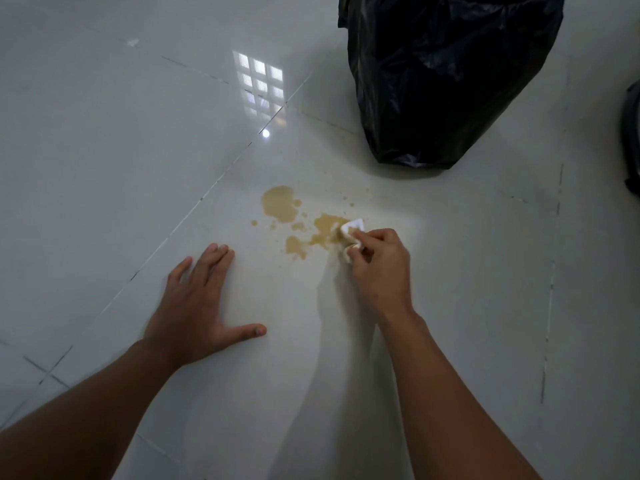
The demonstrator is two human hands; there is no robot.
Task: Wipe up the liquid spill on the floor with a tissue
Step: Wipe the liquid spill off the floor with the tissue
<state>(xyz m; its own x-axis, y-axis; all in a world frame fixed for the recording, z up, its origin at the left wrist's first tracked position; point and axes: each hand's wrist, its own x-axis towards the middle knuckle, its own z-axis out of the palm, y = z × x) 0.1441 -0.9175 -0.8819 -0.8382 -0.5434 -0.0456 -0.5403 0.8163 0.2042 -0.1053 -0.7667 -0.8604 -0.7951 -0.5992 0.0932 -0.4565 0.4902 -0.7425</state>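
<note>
The right hand (379, 263) is pinching a crumpled white tissue (351, 237) against the tan liquid spill (301, 220), which is stretching diagonally across the glossy white tiled floor (121, 168). The left hand (197, 306) is resting flat, fingers spread.

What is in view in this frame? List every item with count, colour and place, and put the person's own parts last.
spill: one, tan-brown puddle with smaller blotches and droplets around it, on the floor at mid-frame.
tissue: one, white and crumpled, at the right edge of the spill, partly stained.
bin bag: one, black plastic, standing on the floor at upper right, beyond the spill.
dark object: one, black, cut off by the right edge; cannot tell what it is.
floor: glossy pale tiles with thin joint lines, a window reflected at upper centre.
left hand: one, flat on the floor, fingers spread, left of the spill.
right hand: one, its grip pinching the tissue against the spill.
</note>
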